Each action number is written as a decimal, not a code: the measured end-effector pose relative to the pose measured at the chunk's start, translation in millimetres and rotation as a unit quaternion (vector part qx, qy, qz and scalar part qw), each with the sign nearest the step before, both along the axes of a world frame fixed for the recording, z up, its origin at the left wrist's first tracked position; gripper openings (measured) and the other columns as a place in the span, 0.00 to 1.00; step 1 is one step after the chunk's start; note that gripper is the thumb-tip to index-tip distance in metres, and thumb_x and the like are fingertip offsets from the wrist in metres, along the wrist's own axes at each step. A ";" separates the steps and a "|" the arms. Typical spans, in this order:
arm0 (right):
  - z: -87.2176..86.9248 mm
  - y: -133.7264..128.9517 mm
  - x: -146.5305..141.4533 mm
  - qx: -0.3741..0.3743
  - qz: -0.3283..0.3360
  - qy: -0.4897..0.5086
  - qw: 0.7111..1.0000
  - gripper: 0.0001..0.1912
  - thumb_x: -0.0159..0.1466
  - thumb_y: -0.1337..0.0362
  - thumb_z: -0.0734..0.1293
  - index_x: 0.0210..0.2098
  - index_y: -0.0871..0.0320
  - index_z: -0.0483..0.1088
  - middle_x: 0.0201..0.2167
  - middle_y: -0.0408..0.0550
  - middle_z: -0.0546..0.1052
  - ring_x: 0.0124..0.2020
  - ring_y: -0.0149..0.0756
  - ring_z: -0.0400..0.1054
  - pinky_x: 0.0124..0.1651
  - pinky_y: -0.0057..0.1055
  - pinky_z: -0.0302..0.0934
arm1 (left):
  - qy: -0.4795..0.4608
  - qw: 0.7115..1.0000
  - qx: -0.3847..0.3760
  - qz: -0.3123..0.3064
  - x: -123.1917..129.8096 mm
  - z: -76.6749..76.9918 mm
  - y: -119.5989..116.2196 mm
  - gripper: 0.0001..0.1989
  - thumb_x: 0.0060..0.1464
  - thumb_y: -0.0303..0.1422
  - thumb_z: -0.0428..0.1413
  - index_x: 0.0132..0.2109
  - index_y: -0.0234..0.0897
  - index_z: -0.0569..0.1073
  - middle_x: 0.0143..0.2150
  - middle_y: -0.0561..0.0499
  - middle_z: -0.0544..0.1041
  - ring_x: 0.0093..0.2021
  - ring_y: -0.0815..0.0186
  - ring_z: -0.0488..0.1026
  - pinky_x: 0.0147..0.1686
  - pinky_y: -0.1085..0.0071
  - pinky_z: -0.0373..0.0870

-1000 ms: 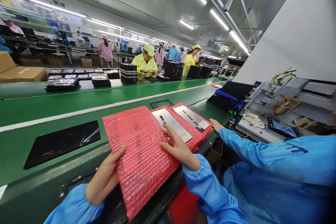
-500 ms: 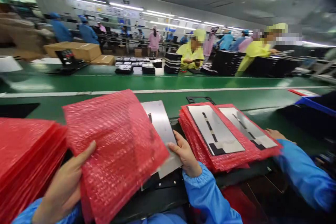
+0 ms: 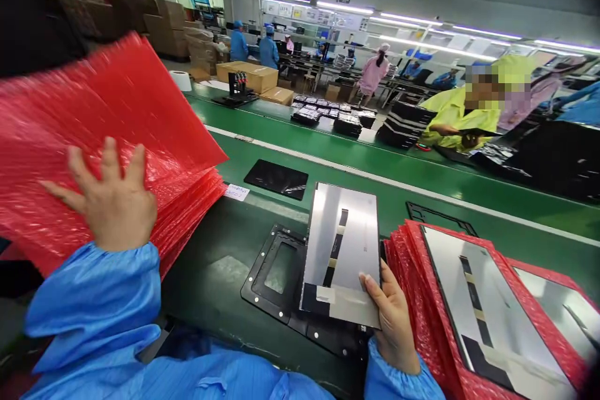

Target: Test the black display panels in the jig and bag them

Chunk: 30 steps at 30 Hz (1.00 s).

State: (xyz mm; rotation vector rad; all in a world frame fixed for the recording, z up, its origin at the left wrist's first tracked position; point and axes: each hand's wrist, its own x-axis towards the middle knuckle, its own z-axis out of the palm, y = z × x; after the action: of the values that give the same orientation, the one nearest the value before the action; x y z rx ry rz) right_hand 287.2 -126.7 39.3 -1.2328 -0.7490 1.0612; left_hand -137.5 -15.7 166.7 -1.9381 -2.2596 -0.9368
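My left hand (image 3: 115, 200) is open with its fingers spread, over the face of a red bubble-wrap bag (image 3: 122, 94). That bag is above a tall stack of red bags (image 3: 192, 206) at the left; whether the palm touches it I cannot tell. My right hand (image 3: 394, 319) grips a silver-backed display panel (image 3: 354, 237) by its lower right edge, thumb on top. A dark ribbon strip runs along the panel's back. Partly beneath it, a black frame jig (image 3: 260, 281) with a rectangular opening lies on the bench.
More display panels (image 3: 497, 300) rest on a stack of red bubble bags (image 3: 417, 312) at the right. A dark glass panel (image 3: 276, 179) and a paper note (image 3: 237, 192) lie on the green bench (image 3: 210, 262). Across it, a person in yellow (image 3: 459, 109) handles a dark flat piece.
The view has turned left. My left hand has carried the red bag left to the stack and its grip has opened. The panel in my right hand is now uncovered, over the jig.
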 end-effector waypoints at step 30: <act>-38.4 -1.2 -18.5 -0.170 0.465 0.230 0.838 0.36 0.57 0.34 0.61 0.30 0.67 0.73 0.16 0.50 0.71 0.15 0.31 0.61 0.15 0.25 0.54 | -0.460 0.746 -0.325 -0.355 157.9 -71.7 28.6 0.28 0.45 0.51 0.64 0.45 0.33 0.78 0.42 0.42 0.80 0.43 0.49 0.76 0.45 0.58 0.74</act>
State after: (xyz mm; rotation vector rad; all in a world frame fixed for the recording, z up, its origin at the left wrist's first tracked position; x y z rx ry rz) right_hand 268.8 -128.0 0.9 -0.7945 -0.8033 2.2841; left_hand 20.4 12.9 94.9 -3.4172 -2.4639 -1.6211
